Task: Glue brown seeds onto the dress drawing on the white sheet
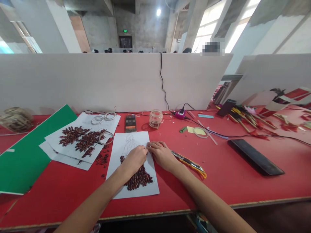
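Note:
A white sheet (116,145) with a pencil-drawn figure lies in front of me, its lower part covered with dark brown, glossy seeds (139,182). Over the sheet's middle, my left hand (136,158) is closed in a pinch. My right hand (162,156) rests at the sheet's right edge, its fingers bent and closed against the left fingertips. Whatever sits between the fingertips is too small or hidden to make out. Beside my right wrist lies a yellow utility knife (190,162). Loose seeds (103,158) are scattered left of the sheet.
More seed-covered paper (85,155) lies left with tape rolls (110,119) on it, over a green board (31,155). Behind stand a phone (130,123) and a glass jar (155,119). Right are a purple power adapter (180,114), cables and a black case (255,157).

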Tool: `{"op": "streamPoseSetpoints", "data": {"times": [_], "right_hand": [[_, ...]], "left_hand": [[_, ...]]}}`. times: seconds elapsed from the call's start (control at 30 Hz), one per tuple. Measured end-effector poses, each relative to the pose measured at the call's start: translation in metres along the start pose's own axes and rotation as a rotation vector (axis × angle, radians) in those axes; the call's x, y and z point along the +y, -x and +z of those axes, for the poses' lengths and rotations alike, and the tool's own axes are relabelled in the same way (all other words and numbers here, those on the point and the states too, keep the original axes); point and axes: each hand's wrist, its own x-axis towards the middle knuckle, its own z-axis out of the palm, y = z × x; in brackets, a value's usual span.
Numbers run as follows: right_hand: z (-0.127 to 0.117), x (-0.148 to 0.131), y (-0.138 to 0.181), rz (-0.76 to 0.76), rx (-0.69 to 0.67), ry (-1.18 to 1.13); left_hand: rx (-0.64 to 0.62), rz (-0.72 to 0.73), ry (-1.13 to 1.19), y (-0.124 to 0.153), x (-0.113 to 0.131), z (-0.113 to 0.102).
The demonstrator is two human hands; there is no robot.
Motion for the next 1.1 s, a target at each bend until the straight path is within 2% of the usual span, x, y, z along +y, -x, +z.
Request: {"op": "streamPoseSetpoints", "data": {"times": [0.23,0.5,0.73,1.1], "right_hand": [[0.0,-0.001,-0.001,0.012,-0.009,0.007],[-0.001,-0.001,0.0,0.015,-0.006,-0.015],[0.002,0.001,-0.001,0.031,-0.005,-0.037],[0.001,0.002,0.0,0.023,-0.014,-0.069]], "left_hand": [[0.088,-0.1,0.153,0.001,-0.014,-0.007],[0.039,-0.053,0.146,-0.003,-0.004,-0.004],[0.112,-0.132,0.25,-0.003,-0.008,-0.001],[0.045,-0.044,0.154,-0.004,-0.004,-0.011]]}}
